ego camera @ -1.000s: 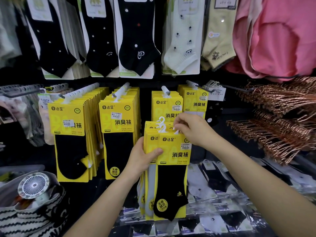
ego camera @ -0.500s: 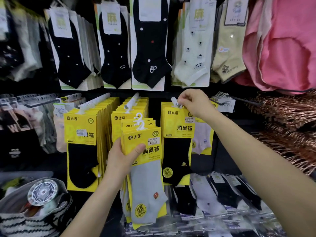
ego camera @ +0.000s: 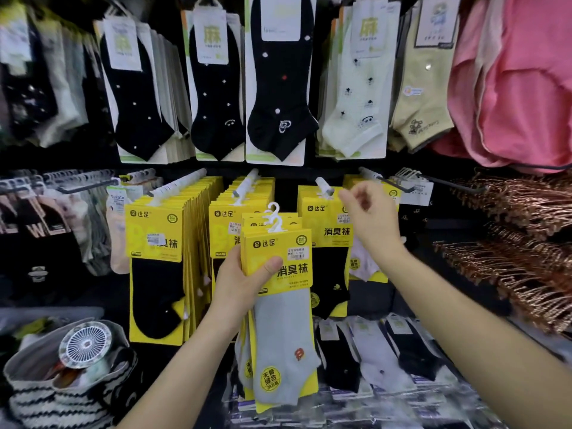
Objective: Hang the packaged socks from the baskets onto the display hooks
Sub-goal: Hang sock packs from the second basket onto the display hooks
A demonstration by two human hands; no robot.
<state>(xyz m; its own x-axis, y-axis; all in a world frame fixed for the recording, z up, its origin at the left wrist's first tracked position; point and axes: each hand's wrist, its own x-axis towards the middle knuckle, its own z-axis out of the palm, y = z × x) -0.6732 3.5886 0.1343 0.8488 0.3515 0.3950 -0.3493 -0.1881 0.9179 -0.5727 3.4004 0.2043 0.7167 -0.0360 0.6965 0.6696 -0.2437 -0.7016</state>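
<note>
**Item:** stack of packaged socks (ego camera: 278, 274), yellow cards, grey sock facing out.

**Location:** it is sitting below and left of the third hook (ego camera: 322, 183), overlapping the black-sock pack (ego camera: 328, 243) that is hanging from that hook.

**Grip:**
- The left hand (ego camera: 244, 280) is clasping the stack, thumb lying across the front card.
- The right hand (ego camera: 368, 218) is hovering just right of the third hook, fingers loosely curled and carrying nothing.

**Handling note:** the next pack is probably calling for a pinch at its white hanger loop (ego camera: 274, 218), peeling off the front card only. The loop should be going fully over the hook's white tip. Checking the grey against the row's colour first seems wise.

**Count:**
- hands: two
- loops showing on the stack: three, with deeper packs hidden
- white-tipped hooks bearing yellow cards: four, third hook included
- striped bag (ego camera: 37, 397), far below-left of the third hook: one
</note>
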